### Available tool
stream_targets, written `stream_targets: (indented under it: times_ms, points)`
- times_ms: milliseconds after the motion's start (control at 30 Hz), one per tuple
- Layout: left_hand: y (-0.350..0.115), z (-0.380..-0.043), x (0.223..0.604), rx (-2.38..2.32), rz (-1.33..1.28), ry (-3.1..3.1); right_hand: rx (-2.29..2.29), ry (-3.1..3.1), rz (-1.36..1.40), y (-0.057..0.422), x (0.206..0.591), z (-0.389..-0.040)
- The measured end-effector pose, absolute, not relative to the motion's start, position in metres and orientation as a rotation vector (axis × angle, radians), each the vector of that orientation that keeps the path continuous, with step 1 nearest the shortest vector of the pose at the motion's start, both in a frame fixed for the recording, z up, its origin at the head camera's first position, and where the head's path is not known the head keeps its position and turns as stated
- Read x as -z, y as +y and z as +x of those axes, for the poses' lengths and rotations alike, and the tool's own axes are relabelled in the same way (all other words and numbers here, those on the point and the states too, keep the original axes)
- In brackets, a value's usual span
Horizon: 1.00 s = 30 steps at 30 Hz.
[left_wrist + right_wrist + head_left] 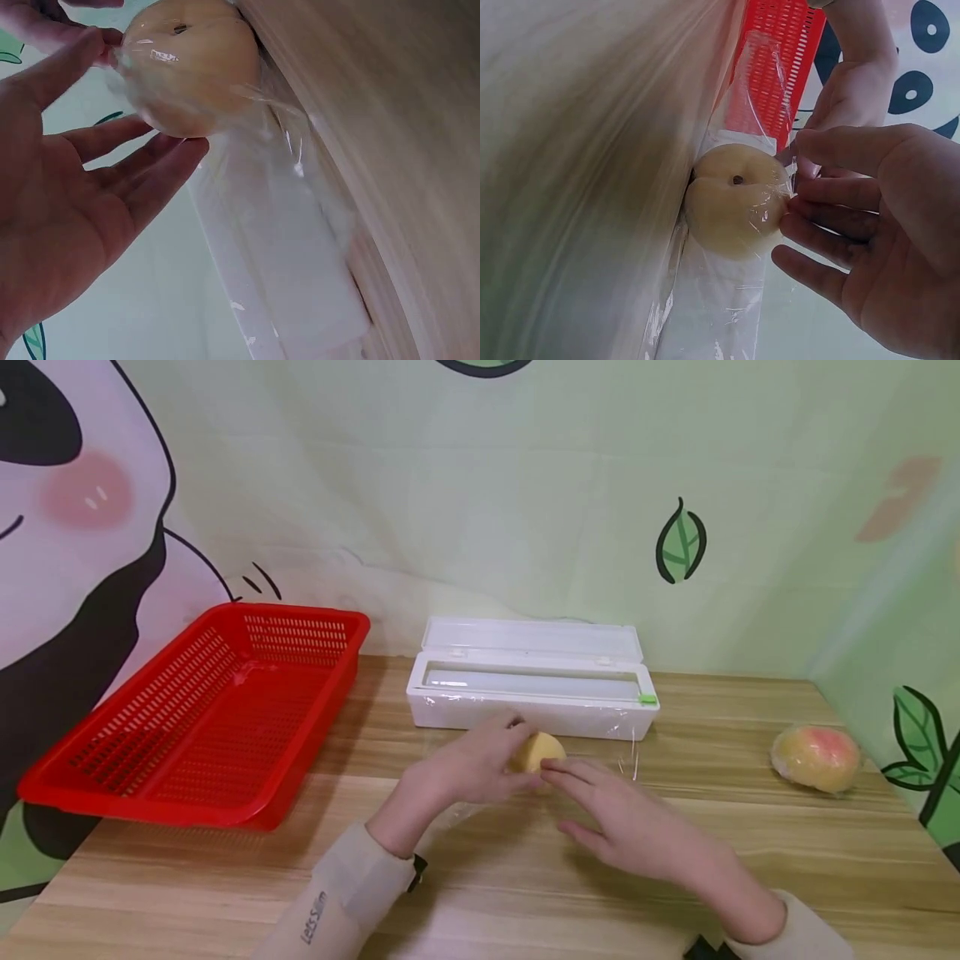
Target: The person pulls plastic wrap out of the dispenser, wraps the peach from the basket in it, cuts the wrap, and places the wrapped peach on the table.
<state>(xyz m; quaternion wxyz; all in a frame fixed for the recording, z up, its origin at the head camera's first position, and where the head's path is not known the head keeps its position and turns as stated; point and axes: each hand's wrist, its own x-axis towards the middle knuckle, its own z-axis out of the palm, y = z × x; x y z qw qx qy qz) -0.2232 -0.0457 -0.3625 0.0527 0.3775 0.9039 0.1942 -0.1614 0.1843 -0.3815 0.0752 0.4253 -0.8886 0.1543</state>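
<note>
A yellow peach [543, 750] sits on the table in front of a white cling film box [525, 714]. Clear film [292, 150] lies over and around the fruit; its cleft and dark stem spot show in both wrist views. My left hand [480, 764] holds the peach from its left side, thumb at the front and fingers behind. With fingers mostly straight, my right hand [622, 818] touches the film-covered right side of the fruit, the thumb standing apart. In the right wrist view, the right fingertips [786, 223] meet the film at the peach's edge.
A red plastic basket [300, 768] stands at the left. The box's lid [532, 639] is raised, and a green slider [647, 699] sits at its right end. At the far right lies a film-wrapped yellow-pink fruit [816, 758]. A printed cloth wall rises behind the table.
</note>
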Motion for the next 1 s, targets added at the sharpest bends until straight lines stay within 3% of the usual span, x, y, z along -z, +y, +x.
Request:
stream_targets:
  times_ms: [1000]
  points:
    - [-0.044, -0.236, 0.374, -0.667, 1.034, 2.839, -0.541, -2.661, 1.16, 0.181, 0.386, -0.182]
